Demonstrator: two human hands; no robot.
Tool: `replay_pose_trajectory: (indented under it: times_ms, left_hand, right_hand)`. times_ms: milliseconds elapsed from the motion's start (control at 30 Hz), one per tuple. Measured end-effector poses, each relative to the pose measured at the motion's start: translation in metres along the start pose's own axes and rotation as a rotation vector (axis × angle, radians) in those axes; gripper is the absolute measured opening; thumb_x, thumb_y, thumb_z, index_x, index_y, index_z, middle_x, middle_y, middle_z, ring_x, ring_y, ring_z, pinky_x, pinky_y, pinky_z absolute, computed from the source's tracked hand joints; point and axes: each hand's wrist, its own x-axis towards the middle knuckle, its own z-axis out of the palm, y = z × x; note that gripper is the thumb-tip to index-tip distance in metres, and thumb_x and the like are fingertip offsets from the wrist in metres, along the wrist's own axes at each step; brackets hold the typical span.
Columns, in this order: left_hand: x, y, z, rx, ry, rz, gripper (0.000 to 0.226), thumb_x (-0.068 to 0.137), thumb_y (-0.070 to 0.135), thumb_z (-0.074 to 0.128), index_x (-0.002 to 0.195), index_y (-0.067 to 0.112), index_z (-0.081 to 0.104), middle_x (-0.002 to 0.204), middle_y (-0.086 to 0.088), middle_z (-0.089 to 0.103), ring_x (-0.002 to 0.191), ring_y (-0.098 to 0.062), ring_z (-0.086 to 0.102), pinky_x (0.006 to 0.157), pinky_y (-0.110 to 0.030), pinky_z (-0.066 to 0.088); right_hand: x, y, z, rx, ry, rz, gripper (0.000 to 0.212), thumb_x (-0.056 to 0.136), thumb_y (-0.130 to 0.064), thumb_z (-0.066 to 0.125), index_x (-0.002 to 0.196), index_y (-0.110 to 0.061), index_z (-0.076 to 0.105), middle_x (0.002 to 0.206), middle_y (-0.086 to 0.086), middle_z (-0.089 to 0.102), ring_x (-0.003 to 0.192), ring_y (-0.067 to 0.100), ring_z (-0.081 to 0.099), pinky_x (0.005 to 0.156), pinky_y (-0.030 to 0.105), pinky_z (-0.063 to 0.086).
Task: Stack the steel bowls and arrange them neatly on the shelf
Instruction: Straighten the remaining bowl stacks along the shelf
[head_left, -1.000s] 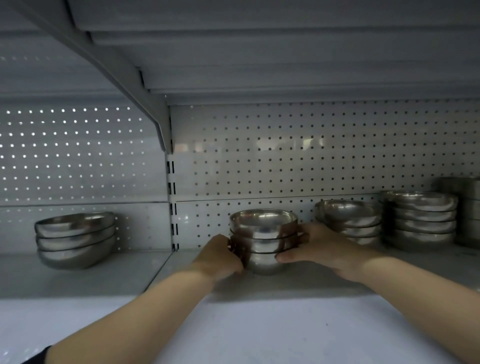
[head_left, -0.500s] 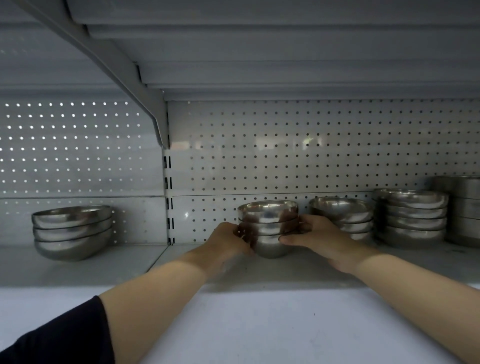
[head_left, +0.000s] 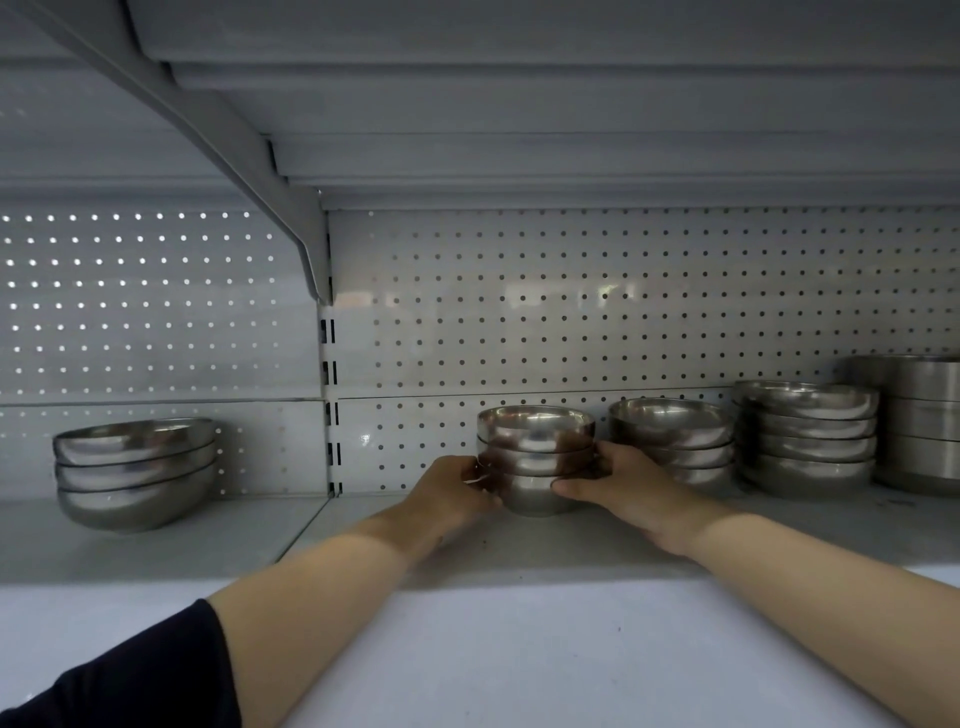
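A stack of three small steel bowls (head_left: 535, 457) stands on the grey shelf (head_left: 519, 545), close to the perforated back panel. My left hand (head_left: 452, 493) grips the stack's left side and my right hand (head_left: 618, 483) grips its right side, thumb across the lowest bowl. Just right of it sits a stack of wider steel bowls (head_left: 672, 436), partly hidden behind my right hand. Further right is a taller bowl stack (head_left: 808, 436).
A stack of three large bowls (head_left: 135, 467) stands in the left bay, beyond the shelf upright (head_left: 328, 415). Deep steel containers (head_left: 919, 421) fill the far right. The upper shelf's underside and its slanted bracket (head_left: 249, 156) hang low overhead.
Both hands have pushed the small bowl stack further back on the shelf, toward the back panel and closer to the neighbouring stack on its right.
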Motion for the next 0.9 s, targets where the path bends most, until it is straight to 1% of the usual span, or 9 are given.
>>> replay_pose_trajectory:
  times_ms: [200, 333, 433, 533, 600, 667, 733, 800, 900]
  left_hand:
    - [-0.002, 0.001, 0.001, 0.010, -0.004, -0.024, 0.017, 0.080, -0.003, 0.061, 0.093, 0.005, 0.066, 0.093, -0.010, 0.064, 0.091, -0.015, 0.054, 0.083, -0.026, 0.039]
    - [-0.003, 0.001, -0.001, 0.008, -0.001, -0.048, 0.018, 0.080, -0.001, 0.063, 0.096, 0.003, 0.068, 0.096, -0.013, 0.068, 0.092, -0.018, 0.057, 0.086, -0.027, 0.041]
    - [-0.005, 0.002, -0.004, 0.035, -0.014, -0.075, 0.025, 0.076, 0.008, 0.070, 0.098, -0.003, 0.069, 0.096, -0.018, 0.070, 0.088, -0.019, 0.057, 0.081, -0.027, 0.042]
    - [-0.005, 0.001, -0.007, 0.075, -0.023, -0.107, 0.038, 0.064, 0.016, 0.071, 0.095, -0.007, 0.067, 0.086, -0.018, 0.063, 0.087, -0.020, 0.055, 0.082, -0.031, 0.045]
    - [-0.006, 0.003, -0.010, 0.139, -0.020, -0.138, 0.010, 0.071, 0.007, 0.069, 0.078, 0.005, 0.062, 0.080, -0.012, 0.053, 0.084, -0.018, 0.048, 0.071, -0.025, 0.040]
    - [-0.002, 0.003, -0.015, 0.256, -0.028, -0.130, 0.024, 0.078, 0.001, 0.065, 0.072, 0.017, 0.048, 0.081, -0.007, 0.045, 0.081, -0.016, 0.043, 0.060, -0.020, 0.030]
    - [-0.003, 0.008, -0.020, 0.414, -0.043, -0.092, 0.013, 0.081, 0.007, 0.066, 0.087, 0.015, 0.058, 0.093, -0.007, 0.053, 0.089, -0.019, 0.052, 0.067, -0.019, 0.036]
    - [-0.004, 0.015, -0.029, 0.566, -0.054, -0.052, 0.040, 0.084, 0.014, 0.066, 0.123, 0.010, 0.058, 0.124, -0.006, 0.055, 0.115, -0.017, 0.054, 0.084, -0.017, 0.038]
    - [-0.012, 0.030, -0.048, 0.693, -0.030, 0.026, 0.048, 0.086, 0.018, 0.064, 0.132, 0.013, 0.052, 0.136, -0.002, 0.051, 0.123, -0.015, 0.051, 0.089, -0.014, 0.036]
  right_hand:
    - [0.001, -0.002, 0.000, -0.061, -0.007, 0.021, 0.028, 0.080, -0.010, 0.072, 0.106, -0.015, 0.064, 0.091, -0.009, 0.066, 0.086, 0.001, 0.058, 0.068, 0.007, 0.041]
    - [0.003, -0.002, -0.002, -0.140, 0.017, 0.067, 0.028, 0.080, -0.017, 0.074, 0.107, -0.012, 0.067, 0.101, 0.001, 0.069, 0.098, 0.015, 0.059, 0.072, 0.011, 0.040]
    - [0.002, -0.004, -0.002, -0.168, 0.016, 0.133, 0.025, 0.077, -0.022, 0.076, 0.097, -0.011, 0.068, 0.094, 0.002, 0.068, 0.096, 0.017, 0.059, 0.069, 0.016, 0.040]
    - [-0.002, -0.010, -0.003, -0.243, -0.043, 0.185, 0.017, 0.075, -0.022, 0.077, 0.072, -0.018, 0.062, 0.073, -0.006, 0.061, 0.077, 0.011, 0.057, 0.061, 0.018, 0.038]
    - [-0.005, -0.018, -0.007, -0.320, -0.081, 0.187, 0.026, 0.076, -0.022, 0.076, 0.063, -0.023, 0.055, 0.065, -0.009, 0.056, 0.067, 0.007, 0.052, 0.057, 0.017, 0.037]
    - [-0.008, -0.026, -0.013, -0.414, -0.099, 0.174, 0.030, 0.079, -0.021, 0.074, 0.058, -0.024, 0.053, 0.059, -0.010, 0.054, 0.060, 0.005, 0.051, 0.050, 0.013, 0.040]
    - [-0.011, -0.036, -0.017, -0.566, -0.119, 0.147, 0.032, 0.083, -0.021, 0.070, 0.056, -0.023, 0.052, 0.055, -0.009, 0.054, 0.052, 0.004, 0.050, 0.040, 0.006, 0.038]
    - [-0.013, -0.043, -0.016, -0.688, -0.143, 0.115, 0.029, 0.083, -0.024, 0.069, 0.058, -0.023, 0.054, 0.058, -0.009, 0.058, 0.051, 0.002, 0.054, 0.044, 0.008, 0.041]
    - [-0.018, -0.054, -0.007, -0.807, -0.204, 0.049, 0.028, 0.083, -0.026, 0.067, 0.060, -0.026, 0.052, 0.058, -0.009, 0.055, 0.052, 0.003, 0.051, 0.049, 0.014, 0.039]
